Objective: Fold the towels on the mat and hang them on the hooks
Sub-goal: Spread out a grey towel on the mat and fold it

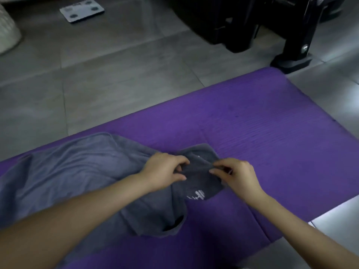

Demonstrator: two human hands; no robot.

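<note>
Left hand: reaches in from the lower left of the frame, forearm lying over the towel; thumb and curled fingers pinch a raised fold of cloth at lower centre.
Right hand: comes in from the lower right, back of the hand up; thumb and fingers are clamped on the same fold, just beside the left hand.
Mat: purple yoga mat, ribbed, running from the lower left to the right edge of the frame, with the towel lying on it.
Towel: grey, rumpled and only partly spread, lying across the lower-left part of the mat; its bunched right end is lifted between the hands, and a small white printed mark shows below them.
Floor: grey tiles.
Bathroom scale: white, upper left.
Black frame: upper right, its foot near the mat's far corner.
</note>
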